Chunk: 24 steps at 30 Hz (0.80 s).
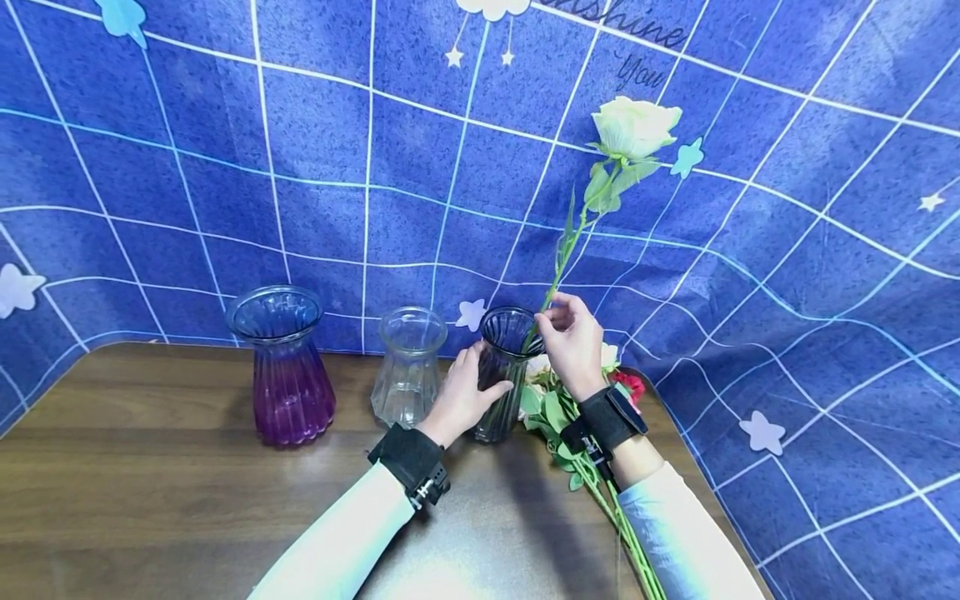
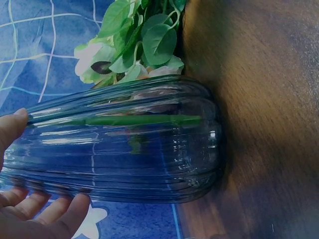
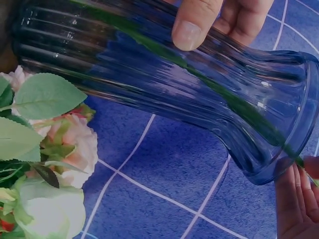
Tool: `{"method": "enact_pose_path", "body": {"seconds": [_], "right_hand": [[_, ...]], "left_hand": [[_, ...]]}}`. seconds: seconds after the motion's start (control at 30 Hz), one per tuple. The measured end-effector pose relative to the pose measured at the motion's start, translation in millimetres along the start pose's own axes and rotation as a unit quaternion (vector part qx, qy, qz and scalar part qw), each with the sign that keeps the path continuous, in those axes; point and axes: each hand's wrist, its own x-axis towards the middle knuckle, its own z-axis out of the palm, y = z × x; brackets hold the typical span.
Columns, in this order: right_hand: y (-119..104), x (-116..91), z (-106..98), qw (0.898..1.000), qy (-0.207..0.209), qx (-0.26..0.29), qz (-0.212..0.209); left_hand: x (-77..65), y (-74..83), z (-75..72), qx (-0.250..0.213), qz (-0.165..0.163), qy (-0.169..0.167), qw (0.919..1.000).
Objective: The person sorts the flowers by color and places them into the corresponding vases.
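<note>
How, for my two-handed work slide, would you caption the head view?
Left hand grips a dark vase; right hand pinches a white rose, its stem reaching inside.

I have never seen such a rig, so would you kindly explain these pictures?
There is no robot here: a person works by hand. The widest picture is from a head camera, the others from the left and right wrists. On the brown wooden table stand a blue-and-purple glass vase, a clear glass vase and a ribbed smoky glass vase; red and pale flowers lie alongside. The left hand grips the smoky vase; the right hand pinches a white rose by its green stem, its lower end inside the vase.
</note>
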Motion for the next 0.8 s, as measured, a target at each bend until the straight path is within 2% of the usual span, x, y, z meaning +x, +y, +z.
{"method": "enact_pose_path", "body": {"seconds": [0.13, 0.33, 0.4, 0.63, 0.8], "right_hand": [[-2.5, 0.7, -2.5, 0.999, -0.011, -0.031, 0.005], [-6.8, 2.7, -5.7, 0.999, -0.018, -0.048, 0.014], [-6.7, 3.3, -6.3, 0.999, -0.014, -0.046, 0.015], [-4.9, 5.8, -7.1, 0.999, -0.017, 0.015, 0.033], [-4.3, 6.6, -9.3, 0.999, -0.003, -0.018, 0.027]], "left_hand": [[0.7, 0.0, 0.6, 0.001, 0.0, 0.001, 1.0], [1.3, -0.1, 0.6, -0.001, 0.003, 0.006, 1.0], [1.0, 0.0, 0.6, 0.0, 0.003, 0.006, 1.0], [-0.5, 0.1, 0.3, 0.0, 0.002, 0.007, 1.0], [-1.1, 1.0, 0.0, -0.003, 0.001, 0.005, 1.0]]}}
